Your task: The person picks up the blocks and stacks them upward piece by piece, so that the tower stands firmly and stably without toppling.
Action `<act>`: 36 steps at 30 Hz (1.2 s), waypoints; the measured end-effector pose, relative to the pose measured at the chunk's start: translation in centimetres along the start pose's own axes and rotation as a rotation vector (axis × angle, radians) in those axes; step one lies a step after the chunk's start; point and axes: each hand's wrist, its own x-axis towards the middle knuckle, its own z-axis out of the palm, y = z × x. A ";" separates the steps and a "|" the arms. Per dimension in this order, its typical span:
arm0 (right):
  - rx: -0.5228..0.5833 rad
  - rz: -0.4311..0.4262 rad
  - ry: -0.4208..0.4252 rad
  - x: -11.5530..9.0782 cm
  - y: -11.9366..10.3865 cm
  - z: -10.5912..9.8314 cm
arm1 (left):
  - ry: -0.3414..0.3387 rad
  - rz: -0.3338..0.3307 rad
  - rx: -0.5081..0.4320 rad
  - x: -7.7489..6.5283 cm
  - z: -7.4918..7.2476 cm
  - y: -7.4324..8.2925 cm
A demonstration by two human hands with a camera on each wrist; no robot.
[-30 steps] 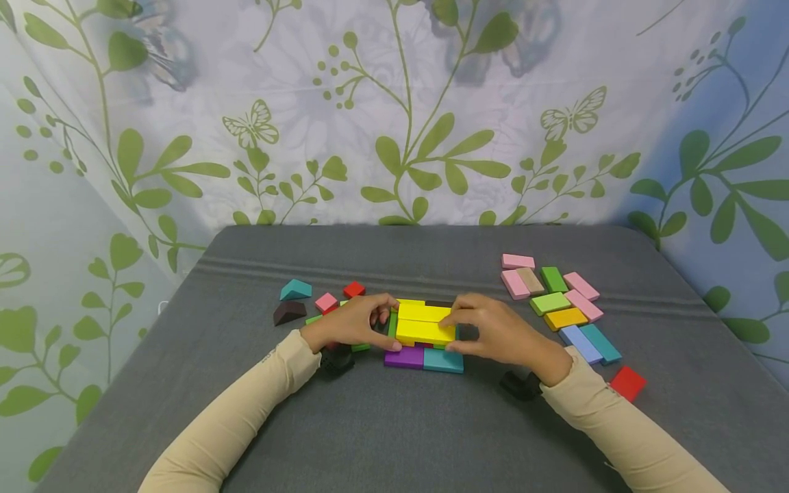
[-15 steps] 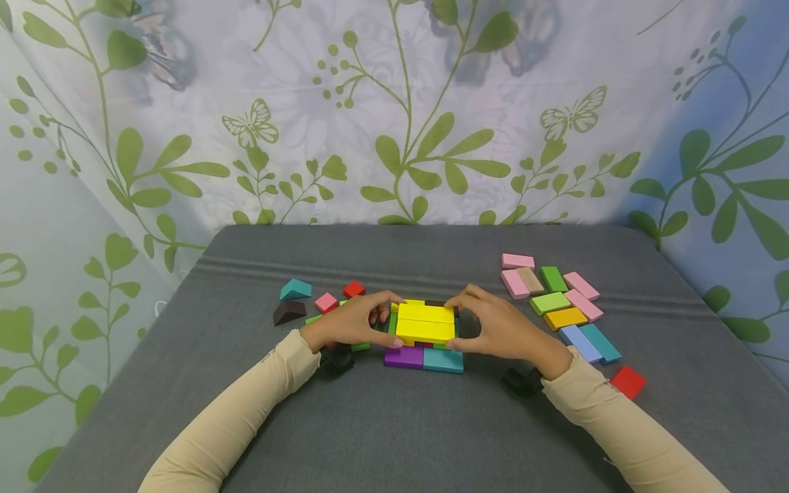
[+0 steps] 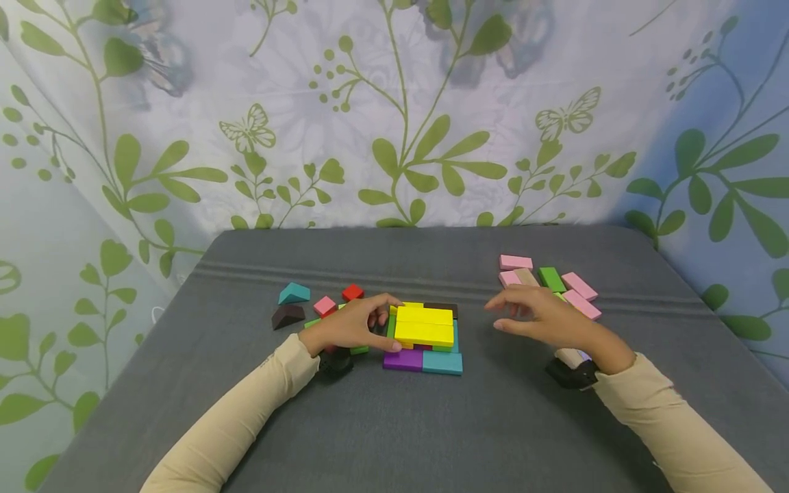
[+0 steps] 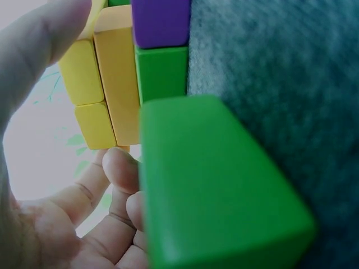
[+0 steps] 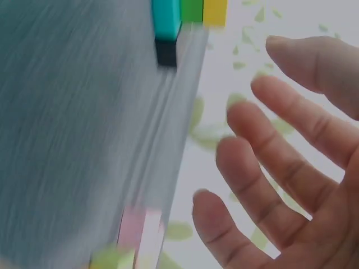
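Two yellow blocks (image 3: 424,325) lie side by side on top of a low stack in the middle of the table. My left hand (image 3: 354,323) spans their left end, thumb at the near edge and fingers at the far edge, pinching the pair. In the left wrist view an orange block (image 4: 118,78) sits right under the yellow ones, above a purple block (image 4: 161,22) and a green one. The stack's base also shows a teal block (image 3: 442,363). My right hand (image 3: 548,318) hovers right of the stack, fingers loosely bent and holding nothing.
Several pink, green and other blocks (image 3: 578,285) lie at the right, partly hidden by the right hand. On the left are a teal triangular block (image 3: 294,293), a dark brown arched one (image 3: 287,316) and small red and pink blocks. A patterned cloth (image 3: 394,103) hangs behind the grey table.
My right hand has let go of the yellow blocks' right end and moved right, over the loose blocks. My left hand has stayed at the left end.
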 end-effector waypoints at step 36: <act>-0.189 0.005 -0.103 -6.6 2.5 -2.8 | 0.000 0.042 -0.017 0.2 0.1 -0.5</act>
